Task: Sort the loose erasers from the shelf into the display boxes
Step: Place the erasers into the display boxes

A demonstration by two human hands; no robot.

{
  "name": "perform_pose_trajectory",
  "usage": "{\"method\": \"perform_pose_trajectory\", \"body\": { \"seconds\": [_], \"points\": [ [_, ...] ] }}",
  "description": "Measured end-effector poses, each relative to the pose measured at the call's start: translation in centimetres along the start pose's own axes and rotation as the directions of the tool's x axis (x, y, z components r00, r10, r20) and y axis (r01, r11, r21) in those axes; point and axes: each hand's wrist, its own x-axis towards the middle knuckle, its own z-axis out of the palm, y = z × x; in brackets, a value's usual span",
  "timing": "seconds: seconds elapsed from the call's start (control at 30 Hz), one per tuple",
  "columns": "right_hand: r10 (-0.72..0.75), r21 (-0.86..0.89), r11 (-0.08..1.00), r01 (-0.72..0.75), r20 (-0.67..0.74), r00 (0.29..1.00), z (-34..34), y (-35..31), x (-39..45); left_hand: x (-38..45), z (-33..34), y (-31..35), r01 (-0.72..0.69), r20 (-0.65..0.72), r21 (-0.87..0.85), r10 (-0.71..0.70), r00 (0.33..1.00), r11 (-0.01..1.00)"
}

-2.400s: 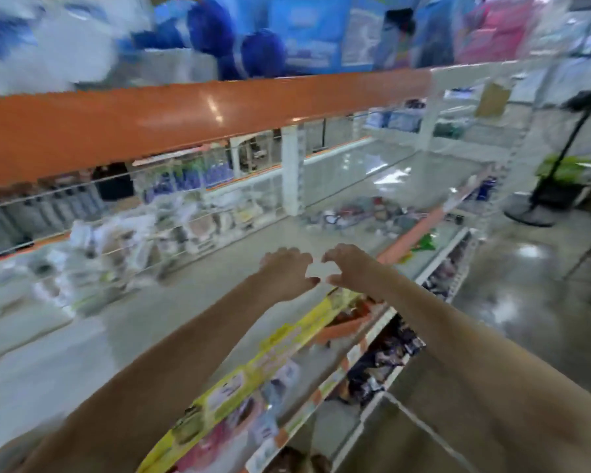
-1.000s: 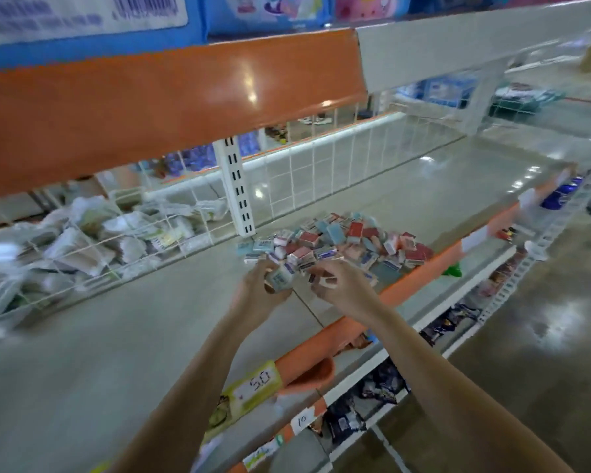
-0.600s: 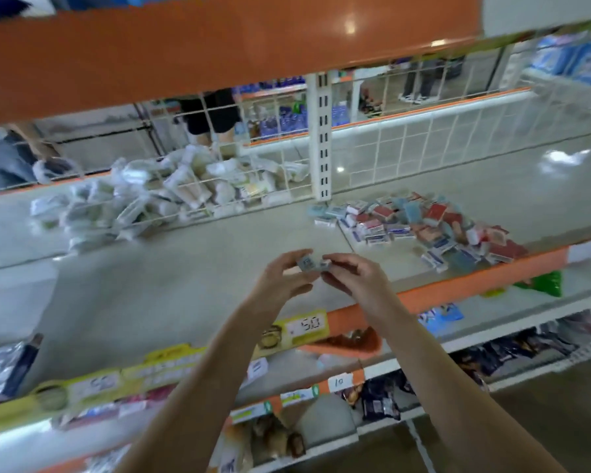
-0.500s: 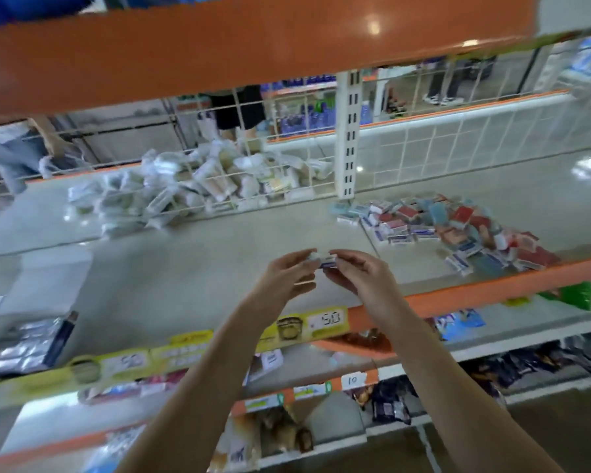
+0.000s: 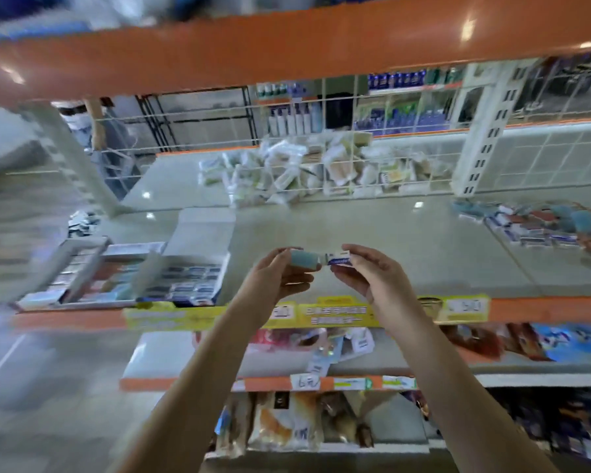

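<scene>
Holding erasers (image 5: 321, 260), display boxes (image 5: 123, 278) part-filled

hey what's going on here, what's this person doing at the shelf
A person is sorting erasers at a store shelf. The left hand pinches a pale blue eraser and the right hand a white and blue sleeved eraser, both held above the shelf. The loose eraser pile lies to the right; the open display boxes, partly filled, sit to the left. Neither eraser is boxed yet.
</scene>
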Motion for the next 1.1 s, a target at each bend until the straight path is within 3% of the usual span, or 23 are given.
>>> {"method": "perform_pose_trajectory", "body": {
  "seconds": [0.3, 0.5, 0.67, 0.8, 0.97, 1.1],
  "points": [
    [0.035, 0.002, 0.999, -0.035, 0.061, 0.998, 13.0, 6.7, -1.2, -3.8, -13.4, 3.7, -0.068, -0.02, 0.085, 0.07, 0.997, 0.994],
    [0.054, -0.258, 0.966, -0.017, 0.141, 0.989, 17.1, 8.0, 0.2, -3.3, -19.5, 5.5, -0.067, -0.017, 0.165, 0.071, 0.997, 0.984],
    [-0.053, -0.528, 0.838, 0.14, 0.176, 0.983, 19.2, 7.8, 3.1, -1.8, -23.2, 7.6, -0.063, 0.021, 0.252, 0.059, 0.998, 0.966],
    [-0.081, -0.753, 0.605, 0.26, 0.266, 0.961, 20.6, 8.1, 5.6, 0.4, -25.0, 9.3, -0.061, 0.027, 0.397, 0.055, 0.998, 0.916],
    [0.011, -0.837, 0.421, 0.35, 0.39, 0.921, 22.2, 9.6, 7.1, 2.9, -26.6, 10.7, -0.086, 0.056, 0.614, 0.066, 0.996, 0.784],
    [0.105, -0.852, 0.36, 0.381, 0.443, 0.891, 23.1, 11.1, 7.5, 3.8, -27.4, 11.4, -0.085, 0.072, 0.693, 0.048, 0.996, 0.716]
  ]
}}
